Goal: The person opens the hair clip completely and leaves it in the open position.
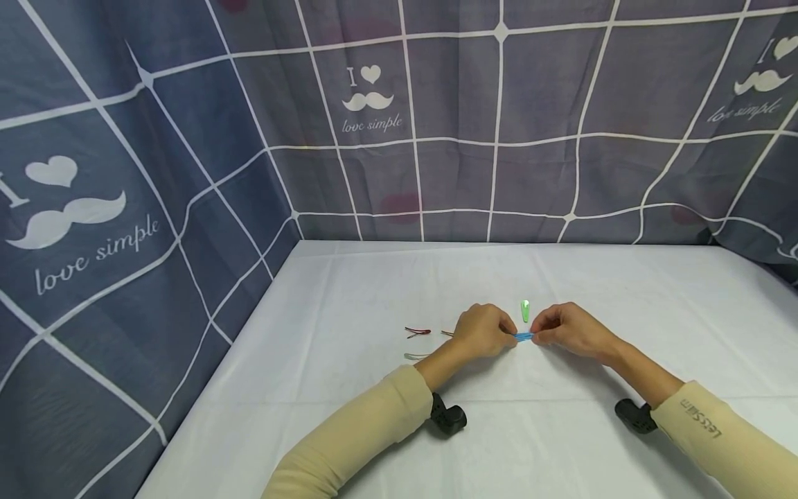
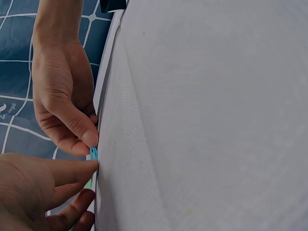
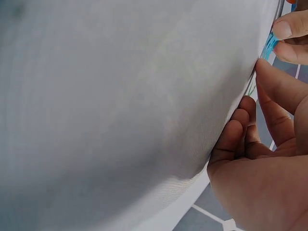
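Observation:
A small blue hair clip [image 1: 524, 337] is held between the two hands, just above the white table. My left hand [image 1: 485, 331] pinches its left end with thumb and fingers. At the other end, my right hand [image 1: 570, 329] pinches it between thumb and forefinger. In the left wrist view the clip [image 2: 94, 153] shows as a short blue piece between the fingertips. The right wrist view shows its ribbed blue side [image 3: 270, 45], partly hidden by fingers. Just beyond the hands lies a bright green hair clip [image 1: 526, 310].
Left of the left hand lie a red hair clip [image 1: 418, 332], a brownish one [image 1: 447, 333] partly covered by the hand, and a grey-green one [image 1: 415, 356] near the wrist. A checked curtain [image 1: 449, 173] hangs behind and left of the white table [image 1: 324, 409].

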Available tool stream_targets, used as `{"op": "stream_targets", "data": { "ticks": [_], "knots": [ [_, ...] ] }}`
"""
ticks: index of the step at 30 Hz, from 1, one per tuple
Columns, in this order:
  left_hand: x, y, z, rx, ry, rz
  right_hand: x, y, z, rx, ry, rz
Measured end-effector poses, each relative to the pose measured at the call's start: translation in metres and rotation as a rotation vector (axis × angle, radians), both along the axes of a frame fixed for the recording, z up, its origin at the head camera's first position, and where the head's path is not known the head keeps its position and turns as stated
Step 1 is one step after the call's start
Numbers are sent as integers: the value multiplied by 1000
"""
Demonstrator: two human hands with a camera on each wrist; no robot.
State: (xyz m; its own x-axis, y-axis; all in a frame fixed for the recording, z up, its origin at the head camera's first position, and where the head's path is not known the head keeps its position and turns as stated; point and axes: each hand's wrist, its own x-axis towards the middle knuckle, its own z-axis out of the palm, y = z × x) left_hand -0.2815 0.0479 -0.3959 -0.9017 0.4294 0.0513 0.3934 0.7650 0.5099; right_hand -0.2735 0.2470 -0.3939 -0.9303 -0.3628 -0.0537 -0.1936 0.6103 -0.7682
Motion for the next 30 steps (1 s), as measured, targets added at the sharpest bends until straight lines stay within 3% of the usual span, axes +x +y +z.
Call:
{"op": "stream_targets", "data": {
  "ticks": [23, 30],
  "knots": [
    [-1, 0, -1, 0, 25, -17, 2, 2, 0, -3, -21, 3],
    [-3, -7, 1, 79, -53, -47, 4, 2, 3, -33, -48, 16]
  ]
}}
